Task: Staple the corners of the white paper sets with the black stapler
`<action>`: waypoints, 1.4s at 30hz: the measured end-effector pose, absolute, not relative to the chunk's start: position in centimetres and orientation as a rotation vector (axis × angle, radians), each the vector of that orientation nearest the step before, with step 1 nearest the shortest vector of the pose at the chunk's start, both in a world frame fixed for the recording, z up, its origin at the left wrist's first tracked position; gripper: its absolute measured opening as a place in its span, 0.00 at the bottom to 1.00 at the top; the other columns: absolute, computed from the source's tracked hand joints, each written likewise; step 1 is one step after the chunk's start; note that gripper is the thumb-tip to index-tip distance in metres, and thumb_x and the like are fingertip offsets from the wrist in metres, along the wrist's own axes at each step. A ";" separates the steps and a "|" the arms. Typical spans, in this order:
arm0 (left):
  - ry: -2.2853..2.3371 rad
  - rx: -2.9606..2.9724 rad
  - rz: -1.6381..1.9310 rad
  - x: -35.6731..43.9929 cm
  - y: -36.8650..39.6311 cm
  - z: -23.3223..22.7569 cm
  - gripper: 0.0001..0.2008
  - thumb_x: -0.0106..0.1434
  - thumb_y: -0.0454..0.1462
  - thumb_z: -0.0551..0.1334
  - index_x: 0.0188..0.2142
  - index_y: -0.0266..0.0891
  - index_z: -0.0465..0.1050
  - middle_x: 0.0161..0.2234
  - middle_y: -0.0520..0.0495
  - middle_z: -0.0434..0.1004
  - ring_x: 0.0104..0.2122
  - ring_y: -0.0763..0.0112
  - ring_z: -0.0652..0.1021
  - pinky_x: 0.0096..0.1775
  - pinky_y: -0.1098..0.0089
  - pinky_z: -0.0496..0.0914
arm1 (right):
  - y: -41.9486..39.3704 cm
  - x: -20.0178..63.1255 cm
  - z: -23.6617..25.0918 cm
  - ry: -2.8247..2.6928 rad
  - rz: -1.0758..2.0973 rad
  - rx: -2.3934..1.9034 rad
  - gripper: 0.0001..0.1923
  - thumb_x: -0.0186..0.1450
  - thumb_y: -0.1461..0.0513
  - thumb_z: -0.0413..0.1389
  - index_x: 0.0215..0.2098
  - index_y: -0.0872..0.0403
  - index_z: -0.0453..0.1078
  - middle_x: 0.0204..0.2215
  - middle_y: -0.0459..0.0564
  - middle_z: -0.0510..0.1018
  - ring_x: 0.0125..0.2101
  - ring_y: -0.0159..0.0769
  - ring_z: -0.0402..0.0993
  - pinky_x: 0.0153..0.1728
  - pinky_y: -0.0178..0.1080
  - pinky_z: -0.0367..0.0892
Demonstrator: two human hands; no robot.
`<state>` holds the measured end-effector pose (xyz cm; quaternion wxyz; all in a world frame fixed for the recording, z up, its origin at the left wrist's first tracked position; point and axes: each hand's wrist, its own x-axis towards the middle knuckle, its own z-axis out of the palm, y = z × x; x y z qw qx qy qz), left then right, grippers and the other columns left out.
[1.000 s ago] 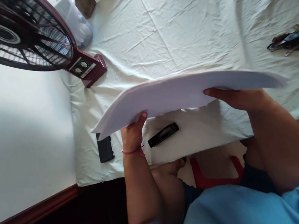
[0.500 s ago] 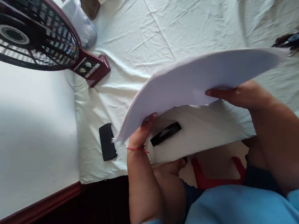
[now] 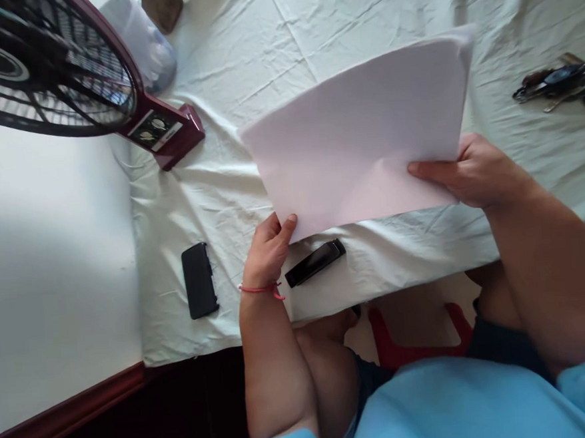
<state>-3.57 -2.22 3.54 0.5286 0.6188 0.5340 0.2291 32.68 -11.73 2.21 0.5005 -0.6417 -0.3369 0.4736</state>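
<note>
A stack of white paper sheets [image 3: 357, 134] is held up over the table, slightly bowed, its far edge raised. My left hand [image 3: 270, 242] pinches its near left corner, thumb on top and fingers underneath. At the right end my right hand [image 3: 474, 169] grips the sheets, its thumb lying flat across the top face and its other fingers mostly hidden beneath. Just below the paper's near edge, beside my left hand, a black stapler [image 3: 315, 262] lies on the cloth. Neither hand touches it.
A white cloth [image 3: 212, 211] covers the table. To the left lies a black phone [image 3: 199, 280]. A maroon fan [image 3: 166, 131] and a clear plastic container [image 3: 147, 42] stand at the back left. Keys [image 3: 563, 83] lie at the right. Below is a red stool [image 3: 412, 352].
The paper was widely fanned and strongly bowed; now its sheets lie nearly together in a flatter rectangle. Its ends have drawn inward, and both hands still hold it.
</note>
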 end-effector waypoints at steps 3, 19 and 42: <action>1.326 1.420 0.519 -3.5 -1.9 3.6 0.27 0.62 0.60 0.78 0.44 0.41 0.83 0.41 0.44 0.91 0.38 0.59 0.86 0.41 0.63 0.77 | -11.8 33.3 2.6 -0.738 1.203 -1.573 0.07 0.63 0.60 0.78 0.36 0.52 0.88 0.39 0.51 0.90 0.39 0.41 0.84 0.43 0.41 0.83; 1.442 1.419 0.387 -2.6 -3.8 5.2 0.28 0.56 0.48 0.76 0.52 0.40 0.77 0.35 0.47 0.91 0.33 0.60 0.87 0.44 0.60 0.76 | -13.1 35.4 4.8 -0.688 1.309 -1.752 0.03 0.66 0.61 0.74 0.35 0.52 0.88 0.42 0.55 0.93 0.40 0.45 0.87 0.46 0.46 0.84; 1.294 1.650 0.288 -3.3 -6.0 7.0 0.14 0.59 0.49 0.80 0.40 0.45 0.92 0.40 0.42 0.89 0.37 0.59 0.79 0.40 0.62 0.71 | -13.9 38.0 4.1 -0.776 1.334 -1.740 0.07 0.66 0.60 0.77 0.41 0.53 0.90 0.46 0.54 0.93 0.44 0.42 0.88 0.57 0.45 0.81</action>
